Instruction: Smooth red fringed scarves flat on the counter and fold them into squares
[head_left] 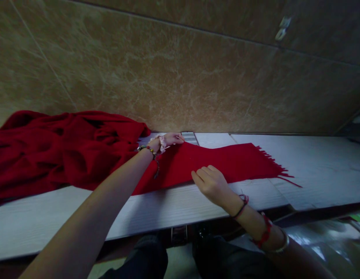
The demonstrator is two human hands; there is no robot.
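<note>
Along the white wood-grain tabletop (316, 162), we have a red fringed cloth scarf (232, 161), flat at right, bunched at left beside the brown marbled wall (197, 81). Our left hand (172, 138) pinches its far edge; our right hand (211, 185) curls its fingers at the near edge, whether gripping we cannot tell.
</note>
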